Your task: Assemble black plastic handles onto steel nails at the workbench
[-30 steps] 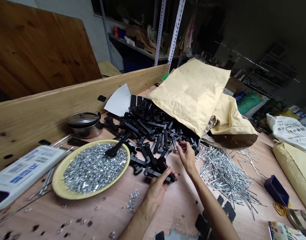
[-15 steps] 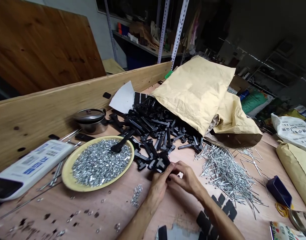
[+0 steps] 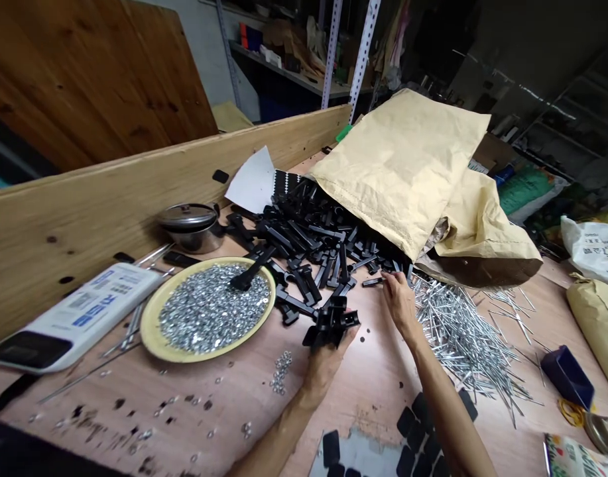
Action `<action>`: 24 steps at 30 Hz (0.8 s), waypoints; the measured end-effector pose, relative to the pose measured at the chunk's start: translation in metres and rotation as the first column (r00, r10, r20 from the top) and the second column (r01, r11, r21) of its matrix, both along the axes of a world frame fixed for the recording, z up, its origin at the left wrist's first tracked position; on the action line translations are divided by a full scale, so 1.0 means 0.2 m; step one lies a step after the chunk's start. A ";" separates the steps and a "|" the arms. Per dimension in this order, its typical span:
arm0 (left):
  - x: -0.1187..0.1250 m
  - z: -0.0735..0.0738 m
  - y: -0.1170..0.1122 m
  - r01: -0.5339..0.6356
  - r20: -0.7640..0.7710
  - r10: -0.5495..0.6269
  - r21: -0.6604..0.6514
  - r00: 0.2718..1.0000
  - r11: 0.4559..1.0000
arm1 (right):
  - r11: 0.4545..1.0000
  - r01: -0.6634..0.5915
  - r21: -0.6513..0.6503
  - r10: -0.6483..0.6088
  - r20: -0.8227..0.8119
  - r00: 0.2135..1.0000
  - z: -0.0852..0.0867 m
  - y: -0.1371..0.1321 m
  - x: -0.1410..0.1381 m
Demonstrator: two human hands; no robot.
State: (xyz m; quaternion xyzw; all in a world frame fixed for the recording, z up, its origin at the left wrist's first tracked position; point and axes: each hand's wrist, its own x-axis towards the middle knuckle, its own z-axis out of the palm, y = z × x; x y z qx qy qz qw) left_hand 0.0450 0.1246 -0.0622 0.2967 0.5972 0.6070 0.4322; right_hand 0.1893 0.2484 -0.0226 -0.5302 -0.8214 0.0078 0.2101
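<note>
My left hand (image 3: 326,364) is closed around a bunch of black plastic parts (image 3: 331,323), held upright just in front of the heap; its fingers are partly hidden by them. My right hand (image 3: 399,298) reaches to the heap's right edge, fingertips pinched on one small black plastic part (image 3: 373,282). The heap of black plastic parts (image 3: 304,238) spills from under a large paper bag (image 3: 403,165). Beside my right hand lies a pile of long thin metal rods (image 3: 463,338). A yellow bowl (image 3: 149,344) of small metal nuts, with a black scoop (image 3: 251,268) in it, stands left.
A white digital scale (image 3: 75,318) and a lidded metal pot (image 3: 191,228) stand at the left by the wooden board (image 3: 109,199). Loose nuts (image 3: 281,372) lie near my left wrist. Black pads (image 3: 416,424) lie by my right forearm. A dark blue tray (image 3: 567,376) is at right.
My hands were together at the front of the heap. Now they are apart: the right has moved away to the right and pinches a part, while the left keeps its bunch.
</note>
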 end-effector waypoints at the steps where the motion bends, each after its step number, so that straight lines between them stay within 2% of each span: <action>1: 0.00 0.01 0.00 0.011 -0.005 -0.011 -0.014 1.000 1.000 | 0.998 0.047 0.030 -0.047 0.006 0.999 0.02 -0.02 0.04; 3: -0.01 0.02 -0.01 0.043 -0.028 -0.045 -0.063 0.999 0.997 | 0.988 0.144 0.059 -0.147 0.043 0.988 0.08 -0.06 0.14; 5: -0.01 0.03 -0.01 0.084 -0.065 -0.089 -0.081 0.994 0.993 | 0.982 0.189 0.013 -0.189 0.155 0.970 0.13 -0.13 0.24; 8: 0.01 0.05 -0.01 0.189 -0.094 -0.192 -0.034 0.977 0.981 | 0.977 0.193 -0.084 -0.144 0.405 0.903 0.18 -0.23 0.33; 12: 0.05 0.07 -0.02 0.280 -0.126 -0.281 -0.025 0.952 0.960 | 0.982 0.166 -0.091 -0.079 0.602 0.795 0.14 -0.27 0.32; 18: 0.11 0.08 -0.04 0.368 -0.006 -0.368 0.010 0.930 0.930 | 0.990 0.032 -0.138 0.054 0.575 0.817 0.07 -0.14 0.22; 21: 0.11 0.08 -0.04 0.356 0.030 -0.357 0.010 0.934 0.934 | 0.990 -0.006 -0.139 0.078 0.517 0.852 0.10 -0.11 0.21; 23: 0.10 0.07 -0.04 0.363 0.022 -0.363 -0.005 0.931 0.932 | 0.994 0.035 -0.102 0.012 0.431 0.902 0.15 -0.12 0.23; 24: 0.10 0.07 -0.04 0.372 0.019 -0.372 -0.010 0.928 0.928 | 0.993 0.082 -0.083 -0.051 0.325 0.944 0.18 -0.14 0.23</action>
